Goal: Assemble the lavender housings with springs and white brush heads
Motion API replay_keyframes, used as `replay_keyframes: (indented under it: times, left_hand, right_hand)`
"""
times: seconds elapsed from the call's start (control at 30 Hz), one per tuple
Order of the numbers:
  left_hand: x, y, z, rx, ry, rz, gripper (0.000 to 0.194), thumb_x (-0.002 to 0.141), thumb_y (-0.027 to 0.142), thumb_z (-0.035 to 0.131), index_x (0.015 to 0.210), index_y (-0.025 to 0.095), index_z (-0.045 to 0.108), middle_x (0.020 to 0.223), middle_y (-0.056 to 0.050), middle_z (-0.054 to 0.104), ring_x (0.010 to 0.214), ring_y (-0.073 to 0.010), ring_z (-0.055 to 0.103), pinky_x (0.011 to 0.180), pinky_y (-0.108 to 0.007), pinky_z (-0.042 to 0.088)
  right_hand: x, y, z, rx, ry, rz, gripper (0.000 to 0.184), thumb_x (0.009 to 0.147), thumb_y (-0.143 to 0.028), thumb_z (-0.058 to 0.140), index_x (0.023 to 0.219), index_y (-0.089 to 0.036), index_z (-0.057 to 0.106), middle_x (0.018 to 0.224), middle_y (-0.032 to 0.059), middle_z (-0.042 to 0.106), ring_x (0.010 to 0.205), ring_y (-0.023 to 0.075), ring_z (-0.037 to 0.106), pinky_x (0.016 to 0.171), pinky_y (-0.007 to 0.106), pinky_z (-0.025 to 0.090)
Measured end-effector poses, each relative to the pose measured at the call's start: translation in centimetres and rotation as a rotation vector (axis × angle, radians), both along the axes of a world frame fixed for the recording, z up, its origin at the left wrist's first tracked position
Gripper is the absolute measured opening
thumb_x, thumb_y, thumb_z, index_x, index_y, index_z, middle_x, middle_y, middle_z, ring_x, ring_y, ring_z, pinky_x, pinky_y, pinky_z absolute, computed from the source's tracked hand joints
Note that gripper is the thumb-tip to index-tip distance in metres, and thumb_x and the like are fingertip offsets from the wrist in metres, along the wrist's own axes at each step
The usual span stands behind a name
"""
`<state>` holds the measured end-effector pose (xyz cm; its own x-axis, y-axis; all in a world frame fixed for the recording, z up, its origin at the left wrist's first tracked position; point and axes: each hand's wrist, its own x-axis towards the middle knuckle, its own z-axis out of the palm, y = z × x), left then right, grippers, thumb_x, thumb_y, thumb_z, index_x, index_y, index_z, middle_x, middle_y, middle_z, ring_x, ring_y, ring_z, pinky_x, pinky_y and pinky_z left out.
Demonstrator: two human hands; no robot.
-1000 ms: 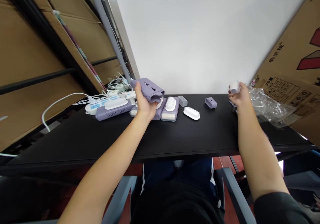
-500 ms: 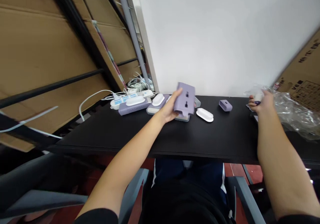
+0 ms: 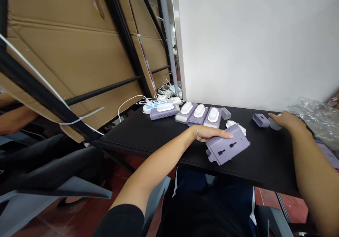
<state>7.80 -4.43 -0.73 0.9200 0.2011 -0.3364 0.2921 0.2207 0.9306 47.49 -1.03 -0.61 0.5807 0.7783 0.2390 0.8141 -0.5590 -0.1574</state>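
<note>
My left hand (image 3: 209,134) grips a purple plastic holder (image 3: 229,144) with two keyhole slots, tilted above the table's front part, thumb on its slotted face. On the right, my right hand (image 3: 288,121) has its fingers closed on a translucent plastic cover (image 3: 275,125) close to the tabletop; the fingers partly hide it. Beside that cover lies a small hollow purple cap (image 3: 261,120) with a round hole. Just behind the held holder is a white oval bristled piece (image 3: 235,125), partly covered by it.
Several purple cases with white oval pieces on top, one a case (image 3: 164,113) lying apart, stand along the back left. A white power strip (image 3: 159,105) with tangled cables lies behind them. Another translucent cover (image 3: 226,113) is near the wall. Crumpled clear plastic (image 3: 315,119) covers the right end.
My left hand has brought the purple holder forward and down, turning it. My right hand has come away from the clear plastic toward the small purple cap. The view has swung left.
</note>
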Motion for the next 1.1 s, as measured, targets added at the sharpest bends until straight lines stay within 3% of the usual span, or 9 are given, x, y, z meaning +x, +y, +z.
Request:
replay_keyframes:
  times: [0.1,0.17,0.3,0.53,0.77,0.9,0.97,1.03,1.1]
  left_hand:
    - [-0.1,-0.1,0.0,-0.007,0.036,-0.03,0.069,0.067,0.068,0.084,0.105,0.011,0.073,0.102,-0.015,0.08,0.098,-0.0309,0.077,0.084,-0.041,0.065]
    - [-0.2,-0.2,0.0,-0.023,0.075,-0.08,0.066,0.066,0.066,0.085,0.103,0.012,0.074,0.098,-0.014,0.08,0.095,-0.0307,0.078,0.081,-0.041,0.066]
    - [-0.1,-0.4,0.0,-0.002,0.145,-0.185,0.059,0.063,0.061,0.089,0.096,0.014,0.075,0.088,-0.009,0.079,0.085,-0.0289,0.078,0.075,-0.04,0.067]
    - [0.8,-1.6,0.4,0.061,-0.049,-0.513,0.048,0.061,0.027,0.097,0.101,0.015,0.074,0.096,-0.005,0.08,0.094,-0.0274,0.078,0.088,-0.037,0.064]
    - [1.3,-1.8,0.0,0.053,-0.041,-0.529,0.046,0.065,0.028,0.095,0.103,0.014,0.074,0.097,-0.004,0.08,0.092,-0.0258,0.078,0.086,-0.036,0.064]
    - [1.0,-1.6,-0.3,0.052,0.033,-0.47,0.049,0.066,0.034,0.094,0.106,0.015,0.073,0.097,-0.004,0.08,0.092,-0.0257,0.078,0.084,-0.036,0.064]
    - [0.9,-1.4,-0.3,0.037,0.018,-0.352,0.052,0.067,0.04,0.093,0.107,0.015,0.073,0.099,-0.006,0.08,0.092,-0.0274,0.078,0.082,-0.038,0.064]
    - [1.0,-1.3,-0.2,0.005,-0.091,-0.114,0.056,0.067,0.045,0.092,0.109,0.014,0.073,0.105,-0.01,0.079,0.093,-0.0266,0.077,0.083,-0.037,0.063]
    - [1.4,-1.0,0.1,-0.002,-0.24,0.204,0.056,0.072,0.048,0.089,0.114,0.016,0.072,0.112,-0.011,0.078,0.093,-0.0216,0.076,0.082,-0.031,0.062]
  right_hand:
    - [-0.6,-0.6,0.9,-0.05,0.163,-0.05,0.081,0.096,-0.065,0.044,0.143,-0.001,0.061,0.126,0.0392,0.065,0.122,0.0433,0.063,0.078,0.048,0.039]
    - [-1.3,-1.2,1.7,0.056,0.18,-0.075,0.073,0.099,-0.054,0.042,0.146,-0.001,0.058,0.131,0.039,0.063,0.125,0.0422,0.061,0.08,0.048,0.038]
    - [-2.7,-2.2,2.9,0.256,0.169,-0.126,0.058,0.097,-0.044,0.047,0.142,-0.011,0.06,0.126,0.0335,0.068,0.115,0.0385,0.065,0.078,0.046,0.037]
    - [-5.5,-2.8,3.7,0.375,0.128,-0.092,0.048,0.092,-0.044,0.057,0.134,-0.021,0.058,0.112,0.0222,0.072,0.096,0.033,0.066,0.072,0.041,0.036]
    - [-6.3,-3.2,3.8,0.368,0.087,-0.019,0.037,0.097,-0.04,0.049,0.129,-0.026,0.06,0.102,0.0141,0.072,0.093,0.0294,0.063,0.074,0.037,0.036]
    - [-6.4,-3.0,3.4,0.325,0.085,0.066,0.04,0.1,-0.051,0.045,0.126,-0.027,0.064,0.1,0.0141,0.072,0.095,0.0308,0.062,0.076,0.037,0.038]
    - [-6.9,-2.8,3.1,0.292,0.078,0.152,0.044,0.101,-0.054,0.043,0.127,-0.026,0.066,0.106,0.0149,0.072,0.097,0.0312,0.063,0.078,0.038,0.041]
    - [-8.2,-2.7,2.8,0.274,0.045,0.277,0.042,0.101,-0.046,0.043,0.13,-0.027,0.067,0.118,0.015,0.069,0.101,0.0308,0.064,0.081,0.038,0.044]
    - [-10.2,-2.7,2.5,0.272,0.009,0.399,0.041,0.1,-0.036,0.043,0.13,-0.029,0.07,0.128,0.0143,0.064,0.105,0.0298,0.065,0.084,0.038,0.046]
